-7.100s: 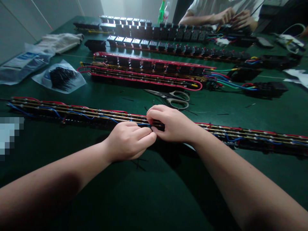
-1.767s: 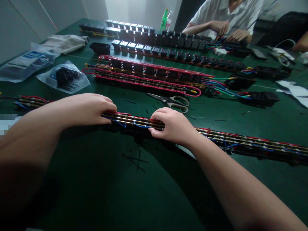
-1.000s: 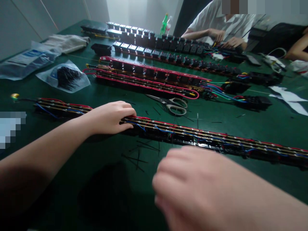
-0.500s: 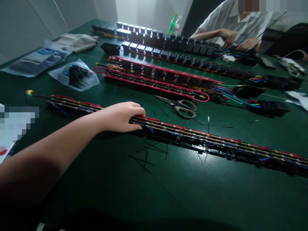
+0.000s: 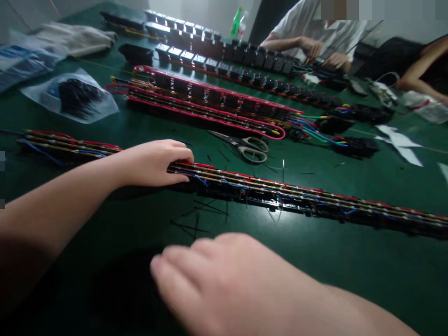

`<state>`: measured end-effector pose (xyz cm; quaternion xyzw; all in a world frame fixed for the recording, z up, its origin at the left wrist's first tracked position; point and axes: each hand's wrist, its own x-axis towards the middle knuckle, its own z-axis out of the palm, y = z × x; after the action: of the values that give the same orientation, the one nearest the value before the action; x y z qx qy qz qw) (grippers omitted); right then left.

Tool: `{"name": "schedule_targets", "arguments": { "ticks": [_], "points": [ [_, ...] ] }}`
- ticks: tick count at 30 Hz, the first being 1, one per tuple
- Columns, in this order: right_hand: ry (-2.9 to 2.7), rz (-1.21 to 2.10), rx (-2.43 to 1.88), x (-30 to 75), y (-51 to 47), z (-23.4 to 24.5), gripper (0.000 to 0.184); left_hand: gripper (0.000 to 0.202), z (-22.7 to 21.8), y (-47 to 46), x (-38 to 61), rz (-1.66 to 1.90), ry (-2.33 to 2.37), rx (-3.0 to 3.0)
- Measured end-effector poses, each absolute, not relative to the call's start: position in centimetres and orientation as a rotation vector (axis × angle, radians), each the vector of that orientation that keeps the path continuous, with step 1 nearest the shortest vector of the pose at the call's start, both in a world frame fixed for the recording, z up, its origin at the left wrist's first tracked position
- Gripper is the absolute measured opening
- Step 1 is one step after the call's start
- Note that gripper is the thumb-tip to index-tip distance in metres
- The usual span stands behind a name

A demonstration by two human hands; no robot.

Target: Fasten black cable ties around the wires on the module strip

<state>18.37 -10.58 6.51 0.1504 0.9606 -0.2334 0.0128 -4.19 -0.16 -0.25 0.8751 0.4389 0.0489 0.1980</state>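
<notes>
My left hand [image 5: 161,161] is closed around a long black power strip [image 5: 297,196], thumb on the near side and fingers over the far side. Brass rails run along the strip's upper face, with red and blue wires beside them. In the near foreground, my right hand [image 5: 224,284] is over the table, blurred, with its fingers curled together; whatever they may hold is hidden. Several thin black cable ties [image 5: 196,226] lie between the right hand and the strip. Just beyond the strip rest open scissors [image 5: 250,150] with grey handles.
Beyond the scissors lies a red-wired strip assembly [image 5: 210,100], with rows of black sockets [image 5: 224,67] behind it. A clear bag [image 5: 73,98] of black cable ties lies left, near a grey cloth [image 5: 73,37]. A co-worker's hands [image 5: 322,53] handle wires across the table.
My right hand has come into view at the bottom. The left hand keeps its hold on the strip. The view has shifted, so the table's things appear farther left and slightly higher.
</notes>
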Motion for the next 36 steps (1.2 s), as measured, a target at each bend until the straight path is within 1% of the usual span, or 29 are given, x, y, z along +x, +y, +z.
{"name": "schedule_targets", "arguments": {
  "ticks": [1, 2, 4, 6, 9, 12, 18, 21, 23, 28, 31, 34, 36],
  "points": [
    [2.981, -0.569, 0.562, 18.4, -9.6, 5.5, 0.027, 0.035, -0.3, -0.1, -4.2, 0.143, 1.219, 2.455],
    [2.965, -0.411, 0.696, 18.5, -8.8, 4.5, 0.031, 0.036, -0.4, -0.1, -4.2, 0.138, 1.205, 2.462],
    [2.896, -0.259, 0.862, 18.7, -7.6, 2.8, 0.030, 0.036, -0.3, 0.0, -4.2, 0.132, 1.186, 2.470],
    [2.831, -0.239, 0.910, 18.6, -7.2, 1.7, 0.028, 0.035, -0.1, 0.0, -4.1, 0.120, 1.189, 2.469],
    [2.806, -0.200, 0.887, 18.1, -7.2, 1.0, 0.018, 0.034, 0.0, 0.0, -4.0, 0.110, 1.203, 2.459],
    [2.855, -0.171, 0.856, 17.8, -7.0, 0.5, 0.022, 0.034, 0.0, 0.0, -4.0, 0.107, 1.208, 2.457],
    [2.967, -0.224, 0.888, 18.5, -6.0, -0.8, 0.012, 0.035, 0.2, 0.0, -3.9, 0.070, 1.223, 2.444],
    [2.968, -0.377, 0.989, 18.8, -5.8, -0.6, 0.012, 0.034, 0.3, 0.0, -3.9, 0.067, 1.222, 2.433],
    [2.981, -0.561, 1.067, 19.2, -5.6, 0.2, 0.012, 0.034, 0.3, 0.1, -3.9, 0.082, 1.211, 2.428],
    [3.069, -1.233, 1.149, 20.4, -4.0, 3.1, 0.009, 0.031, 0.1, 0.4, -3.9, 0.089, 1.218, 2.385],
    [3.079, -1.573, 1.298, 20.8, -2.2, 3.9, 0.003, 0.030, 0.2, 0.5, -3.9, 0.078, 1.216, 2.342],
    [3.100, -1.759, 1.473, 20.5, -0.1, 3.1, 0.010, 0.030, 0.2, 0.5, -3.9, 0.085, 1.201, 2.322],
    [3.128, -1.826, 1.494, 20.3, 0.9, 2.0, 0.012, 0.031, 0.3, 0.5, -3.8, 0.090, 1.197, 2.311]
  ]
}}
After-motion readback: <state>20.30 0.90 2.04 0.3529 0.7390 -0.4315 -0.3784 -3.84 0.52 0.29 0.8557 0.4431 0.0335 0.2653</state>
